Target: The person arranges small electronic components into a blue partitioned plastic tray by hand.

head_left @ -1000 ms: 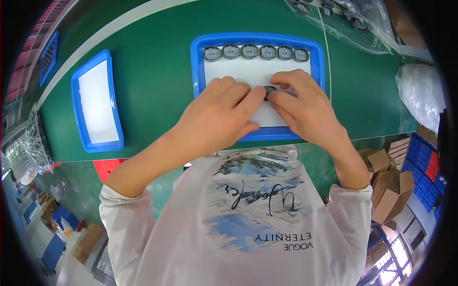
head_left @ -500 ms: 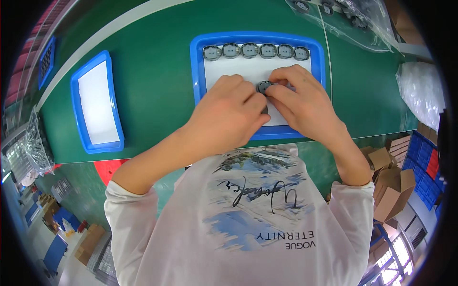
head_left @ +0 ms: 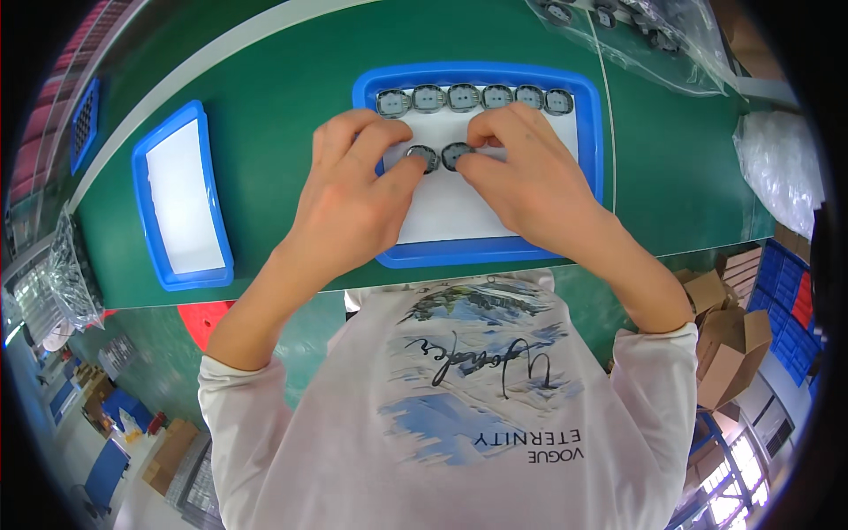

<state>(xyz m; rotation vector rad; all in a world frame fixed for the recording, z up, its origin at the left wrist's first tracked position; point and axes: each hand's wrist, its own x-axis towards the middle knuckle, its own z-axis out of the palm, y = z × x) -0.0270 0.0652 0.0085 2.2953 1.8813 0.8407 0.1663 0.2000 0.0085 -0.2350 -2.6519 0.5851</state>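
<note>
Both hands are over a blue tray (head_left: 595, 159) lined with a white sheet. Between thumb and fingers, my left hand (head_left: 349, 190) grips a round dark grey plastic part (head_left: 425, 158). Just to its right, my right hand (head_left: 530, 172) pinches a second round grey part (head_left: 455, 156) of similar look. The two parts are close together, with a small gap between them. Along the tray's far side stands a row of several like round parts (head_left: 463, 98), their lighter grey faces showing two small dark holes. Some of my fingertips are hidden behind my hands.
A second blue tray (head_left: 225, 269) with a white sheet lies to the left on the green table (head_left: 283, 115). Clear plastic bags, one holding grey parts (head_left: 605, 16), lie at the far right. Cardboard boxes (head_left: 729, 353) and blue crates (head_left: 782, 300) stand beyond the table's right end.
My left hand has moved left and away from me, now showing a round part in its grip. My right hand has shifted left and slightly farther with its part.
</note>
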